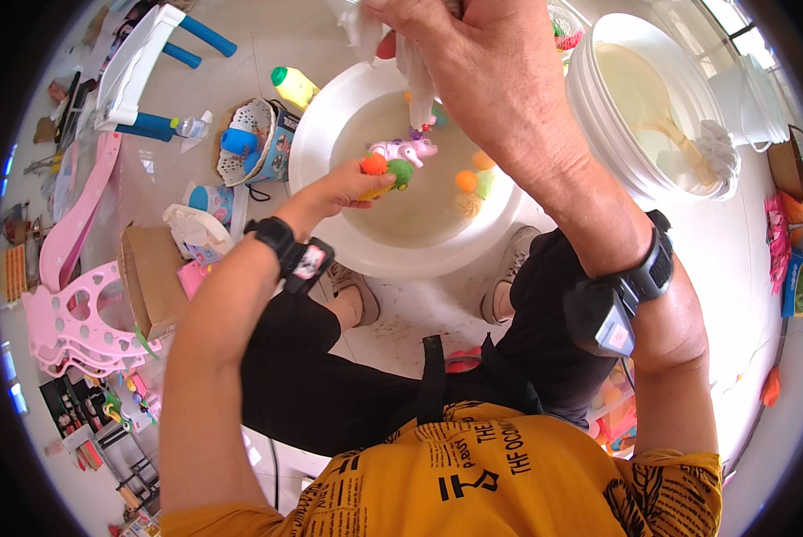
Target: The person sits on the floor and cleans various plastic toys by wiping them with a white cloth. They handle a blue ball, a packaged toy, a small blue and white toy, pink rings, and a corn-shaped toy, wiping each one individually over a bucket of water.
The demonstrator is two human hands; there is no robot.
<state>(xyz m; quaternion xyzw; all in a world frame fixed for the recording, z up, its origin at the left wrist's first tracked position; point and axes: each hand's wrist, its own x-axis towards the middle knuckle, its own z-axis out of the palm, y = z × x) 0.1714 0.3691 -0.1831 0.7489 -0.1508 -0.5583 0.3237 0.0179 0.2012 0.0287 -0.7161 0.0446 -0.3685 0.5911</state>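
Observation:
My left hand [347, 186] grips a small toy [389, 176] with orange, green and yellow parts, over the left side of a white plastic basin [401, 263] of cloudy water. Raised above the basin's far right side, my right hand [472, 64] holds a wet white cloth [416, 80] that hangs down; a small red thing shows beside its fingers. A pink animal toy [404, 150] lies in the basin just beyond the left hand. Orange, pale green and cream toys [467, 180] float at the right of the water.
A white bucket [582, 101] of cloudy water, a cloth [718, 158] over its rim, stands right of the basin. Left are a yellow bottle [294, 86], a basket with blue toys [240, 142], a cardboard box [147, 282] and a white stool [136, 64] with blue legs.

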